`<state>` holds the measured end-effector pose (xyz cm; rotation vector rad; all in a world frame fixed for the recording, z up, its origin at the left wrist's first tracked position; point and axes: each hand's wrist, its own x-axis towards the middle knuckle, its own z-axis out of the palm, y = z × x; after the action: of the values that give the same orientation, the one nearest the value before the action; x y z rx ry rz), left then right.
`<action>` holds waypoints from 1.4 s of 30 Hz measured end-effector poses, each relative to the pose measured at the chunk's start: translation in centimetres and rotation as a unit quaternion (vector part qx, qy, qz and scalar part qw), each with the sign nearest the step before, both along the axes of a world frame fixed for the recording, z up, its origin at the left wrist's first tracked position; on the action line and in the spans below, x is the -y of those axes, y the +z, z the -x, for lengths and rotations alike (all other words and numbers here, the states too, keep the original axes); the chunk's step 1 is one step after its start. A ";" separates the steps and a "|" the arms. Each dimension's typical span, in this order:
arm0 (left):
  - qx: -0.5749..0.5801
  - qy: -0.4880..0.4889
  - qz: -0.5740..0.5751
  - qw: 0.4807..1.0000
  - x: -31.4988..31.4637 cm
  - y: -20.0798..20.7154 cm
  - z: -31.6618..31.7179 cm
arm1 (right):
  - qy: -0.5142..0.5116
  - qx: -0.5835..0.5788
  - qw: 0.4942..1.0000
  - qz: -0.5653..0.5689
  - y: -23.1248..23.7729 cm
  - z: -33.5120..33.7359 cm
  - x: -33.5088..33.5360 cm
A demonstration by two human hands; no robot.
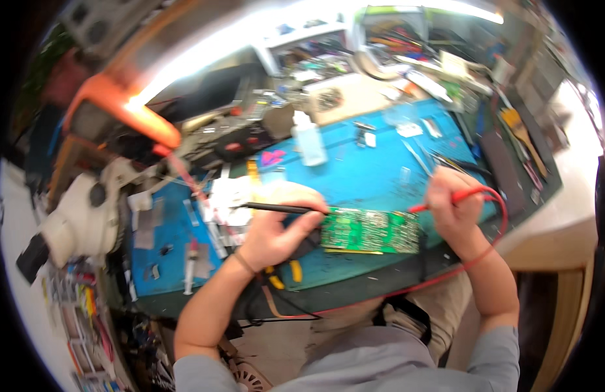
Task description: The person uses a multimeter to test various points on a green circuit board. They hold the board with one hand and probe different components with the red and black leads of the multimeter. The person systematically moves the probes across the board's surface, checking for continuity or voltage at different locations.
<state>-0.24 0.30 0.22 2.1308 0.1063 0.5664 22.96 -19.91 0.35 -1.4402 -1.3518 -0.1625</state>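
A green circuit board (370, 231) lies solder side up near the front of the blue work mat (355, 189). My left hand (281, 219) is closed around a black test probe (276, 208), whose tip end points right, by the board's upper left corner. On the other side, my right hand (453, 201) grips a red test probe (469, 193) pointing left at the board's right edge. Its red lead (502, 219) loops down past my right forearm and along the table's front edge. Whether either tip touches the board I cannot tell.
Beyond the board stands a clear bottle (309, 140). Tweezers (417, 157) lie behind my right hand. Yellow-handled pliers (296, 270) and a syringe (191, 269) rest near my left forearm. A white microscope (80, 215) is far left, below an orange lamp (119, 111). Cluttered shelves line the back.
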 end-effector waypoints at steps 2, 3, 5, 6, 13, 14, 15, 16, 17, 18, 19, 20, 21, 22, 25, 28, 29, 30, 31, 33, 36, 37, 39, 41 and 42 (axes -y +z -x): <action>-0.001 0.009 0.004 1.000 0.0 -0.1 0.1 | 0.014 -0.021 1.000 0.002 0.0 0.0 -0.3; -0.001 0.003 0.000 1.000 0.0 0.0 -0.2 | 0.012 -0.024 1.000 -0.003 -0.1 -0.1 -0.2; 0.000 0.014 0.010 1.000 0.3 0.0 -0.5 | 0.021 -0.035 0.999 -0.021 -0.1 -0.1 -0.1; -0.007 0.011 0.014 1.000 0.3 0.1 -0.5 | 0.019 -0.035 0.999 -0.021 -0.1 -0.1 -0.1; -0.023 0.015 0.031 0.999 0.4 0.2 -0.3 | 0.017 -0.043 0.999 -0.007 -0.2 0.0 0.0; -0.024 0.015 0.030 0.999 0.4 0.2 -0.3 | 0.015 -0.041 0.999 -0.008 -0.3 0.1 0.0; -0.023 0.012 0.028 0.999 0.3 0.3 -0.3 | 0.012 -0.039 0.999 -0.010 -0.3 0.1 0.0; -0.023 0.011 0.028 0.999 0.3 0.2 -0.3 | 0.010 -0.036 0.999 -0.013 -0.4 0.1 0.0; -0.022 0.010 0.029 0.999 0.3 0.2 -0.4 | 0.017 -0.025 0.999 -0.013 -0.5 0.0 0.1; -0.021 0.009 0.029 0.999 0.3 0.2 -0.4 | 0.025 -0.013 0.999 -0.015 -0.5 -0.3 0.2; -0.021 0.010 0.030 0.999 0.3 0.2 -0.4 | 0.033 -0.002 0.999 -0.016 -0.5 -0.5 0.3; -0.022 0.010 0.032 0.999 0.3 0.2 -0.4 | 0.033 -0.001 0.999 -0.017 -0.5 -0.5 0.3; -0.022 0.011 0.033 0.999 0.4 0.2 -0.4 | 0.033 0.000 0.999 -0.017 -0.5 -0.5 0.3; -0.022 0.012 0.034 0.999 0.4 0.2 -0.4 | 0.034 0.001 0.999 -0.018 -0.4 -0.4 0.3; -0.024 0.014 0.032 0.999 0.4 0.2 -0.4 | 0.015 -0.027 0.999 -0.036 -0.6 -0.1 0.0; -0.026 0.012 0.024 0.999 0.4 0.3 -0.4 | 0.012 -0.017 0.999 -0.042 -0.5 -0.1 -0.1; -0.026 0.011 0.023 0.999 0.4 0.3 -0.5 | 0.012 -0.016 0.999 -0.044 -0.5 -0.1 -0.1; -0.026 0.011 0.023 0.999 0.4 0.3 -0.5 | 0.012 -0.015 0.999 -0.044 -0.5 0.0 -0.1; -0.026 0.012 0.023 0.999 0.4 0.3 -0.5 | 0.011 -0.014 0.999 -0.045 -0.4 0.0 -0.1; -0.027 0.012 0.025 0.999 0.4 0.3 -0.5 | 0.029 0.003 0.999 -0.035 -0.3 -0.4 -0.1; -0.025 0.013 0.024 0.999 0.4 0.3 -0.4 | 0.035 0.008 0.999 -0.026 -0.2 -0.4 0.0; -0.025 0.013 0.025 0.999 0.4 0.2 -0.4 | 0.033 0.006 0.999 -0.024 -0.2 -0.4 0.0; -0.025 0.014 0.027 0.999 0.4 0.1 -0.4 | 0.031 0.008 0.999 -0.025 -0.4 -0.5 0.0; -0.024 0.014 0.027 0.999 0.4 0.2 -0.4 | 0.021 0.004 0.999 -0.026 -0.5 -0.4 0.0; -0.024 0.014 0.027 0.999 0.4 0.2 -0.4 | 0.011 -0.002 1.000 -0.027 -0.5 -0.3 -0.1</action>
<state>0.19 -0.14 0.40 2.0941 0.1757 0.5226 23.27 -19.78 -0.16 -1.3796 -1.3503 -0.1807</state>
